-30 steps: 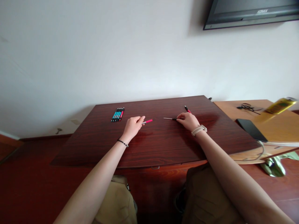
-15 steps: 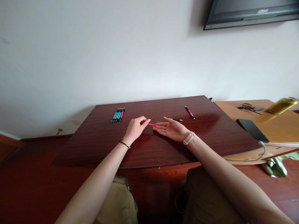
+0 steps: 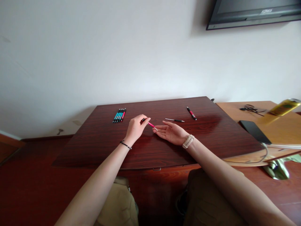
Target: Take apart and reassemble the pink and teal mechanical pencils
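L hand (image 3: 137,128) pinches pink barrel (image 3: 151,124) nr palm-up R hand (image 3: 173,133).

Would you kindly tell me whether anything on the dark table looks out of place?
Yes: just beyond the right hand, a black pen piece lies with its thin rod bare, unlike the intact-looking pens lined up at the left. It may be part of a dismantled pen.

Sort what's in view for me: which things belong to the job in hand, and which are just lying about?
Likely in the job:
pink pen barrel, in the left hand
black pen part with thin silver refill, beyond the open right hand
red-and-black pen
row of pens

Likely just lying about:
yellow can
black cable
dark flat device
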Demonstrator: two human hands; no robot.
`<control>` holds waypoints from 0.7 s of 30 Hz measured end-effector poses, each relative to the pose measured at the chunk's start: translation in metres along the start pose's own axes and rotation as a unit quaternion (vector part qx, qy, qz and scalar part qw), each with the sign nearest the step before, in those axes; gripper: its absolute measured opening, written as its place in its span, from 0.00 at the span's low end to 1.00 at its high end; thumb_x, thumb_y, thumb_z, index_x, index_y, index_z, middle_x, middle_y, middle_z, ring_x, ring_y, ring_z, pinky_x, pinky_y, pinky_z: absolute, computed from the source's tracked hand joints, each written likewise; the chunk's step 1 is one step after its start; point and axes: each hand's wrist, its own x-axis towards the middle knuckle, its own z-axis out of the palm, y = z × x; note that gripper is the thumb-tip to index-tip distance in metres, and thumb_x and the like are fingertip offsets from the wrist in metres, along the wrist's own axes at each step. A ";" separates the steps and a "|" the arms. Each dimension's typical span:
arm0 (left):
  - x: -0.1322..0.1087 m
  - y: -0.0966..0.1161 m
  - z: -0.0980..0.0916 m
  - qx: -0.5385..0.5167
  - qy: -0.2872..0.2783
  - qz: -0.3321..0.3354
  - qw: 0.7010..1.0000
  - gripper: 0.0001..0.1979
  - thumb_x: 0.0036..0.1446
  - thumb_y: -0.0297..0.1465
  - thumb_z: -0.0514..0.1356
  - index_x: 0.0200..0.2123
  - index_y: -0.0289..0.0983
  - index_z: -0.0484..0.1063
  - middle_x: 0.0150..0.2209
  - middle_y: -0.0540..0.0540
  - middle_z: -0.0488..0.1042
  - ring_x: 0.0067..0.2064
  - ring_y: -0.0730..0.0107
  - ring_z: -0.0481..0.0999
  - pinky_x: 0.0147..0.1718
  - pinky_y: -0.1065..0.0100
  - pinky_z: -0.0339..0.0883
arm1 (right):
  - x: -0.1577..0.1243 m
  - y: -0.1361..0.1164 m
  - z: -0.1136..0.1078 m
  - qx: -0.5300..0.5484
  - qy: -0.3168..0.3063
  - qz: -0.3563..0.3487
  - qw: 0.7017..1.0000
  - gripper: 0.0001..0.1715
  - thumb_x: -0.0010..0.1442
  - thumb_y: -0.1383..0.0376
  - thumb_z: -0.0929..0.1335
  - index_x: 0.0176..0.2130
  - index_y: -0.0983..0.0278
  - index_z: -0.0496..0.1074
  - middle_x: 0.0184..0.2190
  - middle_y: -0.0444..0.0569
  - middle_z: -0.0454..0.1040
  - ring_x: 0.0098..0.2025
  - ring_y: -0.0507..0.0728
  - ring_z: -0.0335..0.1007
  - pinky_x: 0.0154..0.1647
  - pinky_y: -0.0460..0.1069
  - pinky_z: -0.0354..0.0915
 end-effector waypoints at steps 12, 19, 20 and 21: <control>0.008 -0.033 -0.022 0.009 0.042 0.001 0.999 0.08 0.68 0.37 0.63 0.40 0.39 0.78 0.42 0.44 0.81 0.43 0.62 0.79 0.44 0.64 0.71 | 0.011 -0.011 -0.015 -0.007 0.068 -0.110 0.992 0.10 0.72 0.75 0.68 0.51 0.69 0.77 0.40 0.51 0.86 0.30 0.46 0.79 0.33 0.37 0.78; 0.006 -0.047 -0.017 0.042 0.031 0.019 0.998 0.07 0.66 0.29 0.63 0.46 0.40 0.77 0.45 0.43 0.81 0.46 0.61 0.81 0.47 0.61 0.73 | 0.011 -0.010 -0.017 -0.020 0.081 -0.147 0.986 0.07 0.74 0.72 0.68 0.46 0.68 0.77 0.43 0.52 0.86 0.31 0.46 0.78 0.32 0.37 0.76; 0.006 -0.049 -0.017 0.041 0.031 0.016 0.999 0.07 0.66 0.28 0.63 0.47 0.40 0.77 0.46 0.43 0.82 0.46 0.60 0.81 0.48 0.61 0.73 | 0.011 -0.010 -0.018 -0.024 0.079 -0.146 0.986 0.06 0.74 0.71 0.68 0.45 0.67 0.78 0.39 0.50 0.85 0.29 0.46 0.76 0.31 0.37 0.75; 0.006 -0.050 -0.017 0.041 0.031 0.014 0.999 0.07 0.66 0.28 0.63 0.47 0.40 0.77 0.46 0.43 0.82 0.46 0.60 0.81 0.48 0.61 0.74 | 0.011 -0.010 -0.019 -0.029 0.072 -0.141 0.987 0.05 0.73 0.70 0.70 0.44 0.67 0.78 0.34 0.47 0.82 0.27 0.45 0.73 0.28 0.37 0.72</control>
